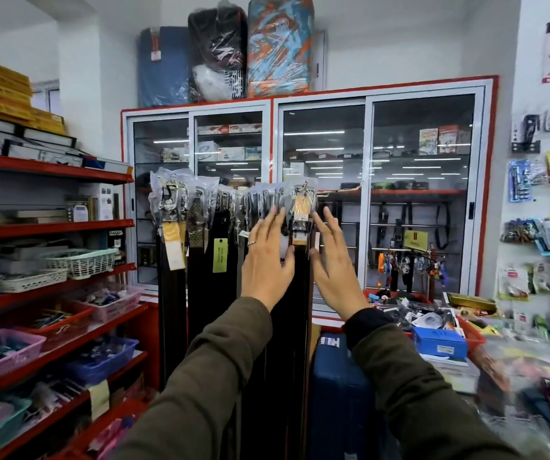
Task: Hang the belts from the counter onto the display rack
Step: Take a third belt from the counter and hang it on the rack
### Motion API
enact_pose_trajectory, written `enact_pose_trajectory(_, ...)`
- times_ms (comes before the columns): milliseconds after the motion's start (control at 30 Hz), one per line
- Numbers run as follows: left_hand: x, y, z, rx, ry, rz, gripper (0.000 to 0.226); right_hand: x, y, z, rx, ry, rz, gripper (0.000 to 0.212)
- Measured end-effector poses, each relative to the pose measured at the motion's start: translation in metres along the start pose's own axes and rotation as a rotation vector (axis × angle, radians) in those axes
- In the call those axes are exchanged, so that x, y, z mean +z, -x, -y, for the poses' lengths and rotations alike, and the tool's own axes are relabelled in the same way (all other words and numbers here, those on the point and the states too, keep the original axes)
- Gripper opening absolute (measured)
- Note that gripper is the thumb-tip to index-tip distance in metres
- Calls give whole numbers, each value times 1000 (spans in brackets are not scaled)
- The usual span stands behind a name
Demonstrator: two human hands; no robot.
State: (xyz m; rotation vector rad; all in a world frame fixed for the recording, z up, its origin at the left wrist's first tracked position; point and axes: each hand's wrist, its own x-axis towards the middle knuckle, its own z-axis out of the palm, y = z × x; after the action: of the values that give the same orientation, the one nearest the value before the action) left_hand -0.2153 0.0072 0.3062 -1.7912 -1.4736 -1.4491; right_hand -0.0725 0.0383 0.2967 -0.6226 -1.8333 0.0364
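Several dark belts [213, 293] hang in a row from the display rack in front of me, their buckles wrapped in clear plastic [180, 194] at the top, some with yellow and green tags. My left hand [267, 260] and my right hand [333, 263] are raised on either side of the rightmost hanging belt [300, 267], which carries an orange-yellow tag [300, 210]. Both hands have their fingers spread and rest against or beside that belt; neither closes around it. The rack's bar is hidden behind the plastic.
Red shelves [51, 227] with baskets run along the left. A glass-door cabinet [366, 194] stands behind the rack. A blue suitcase [340, 393] is below right, and a cluttered counter [449, 327] with a blue box lies to the right.
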Motion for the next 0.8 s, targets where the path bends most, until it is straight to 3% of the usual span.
enact_pose_trajectory(200,-2,-16,17,275,-244,-5,83,10,-20,-19,-58,261,102,70)
enact_pose_trajectory(333,0,-25,30,158,-411,149,86,21,-30,-25,-40,354,171,76)
enact_pose_trajectory(467,0,-30,35,147,-461,194,84,28,-35,-27,-53,293,179,79)
enact_pose_trajectory(600,-8,-26,39,181,-506,140,76,39,-29,-21,-40,233,87,83)
enact_pose_trajectory(800,-46,-10,72,250,-592,-17,68,82,-18,15,-37,239,-224,76)
